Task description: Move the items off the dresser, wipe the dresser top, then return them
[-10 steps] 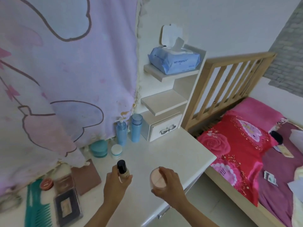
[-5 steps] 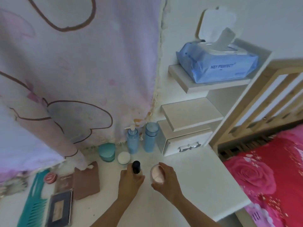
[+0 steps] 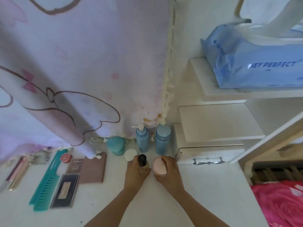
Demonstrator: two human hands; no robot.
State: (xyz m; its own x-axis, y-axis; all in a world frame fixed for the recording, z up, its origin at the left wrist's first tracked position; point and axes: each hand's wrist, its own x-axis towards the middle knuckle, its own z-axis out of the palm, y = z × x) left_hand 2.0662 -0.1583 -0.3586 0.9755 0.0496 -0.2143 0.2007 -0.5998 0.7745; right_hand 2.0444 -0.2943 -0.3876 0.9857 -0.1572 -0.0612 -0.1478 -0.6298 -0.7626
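I see both hands farther back over the dresser (image 3: 205,185) now: the left hand (image 3: 136,171) holds its black-capped bottle (image 3: 142,159) beside the white jar (image 3: 130,155), the right hand (image 3: 168,172) its pink jar (image 3: 159,166) (lid up) near the blue bottle (image 3: 162,139).

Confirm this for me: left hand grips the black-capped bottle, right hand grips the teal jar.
Not quite. The head view shows the right hand gripping the pink jar; the teal jar stands untouched at the back by the curtain. The left hand does grip the black-capped bottle.

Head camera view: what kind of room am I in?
Likely a bedroom: a white dresser top holds blue plastic cosmetic bottles and a teal plastic comb, and red floral bedding lies beside it.
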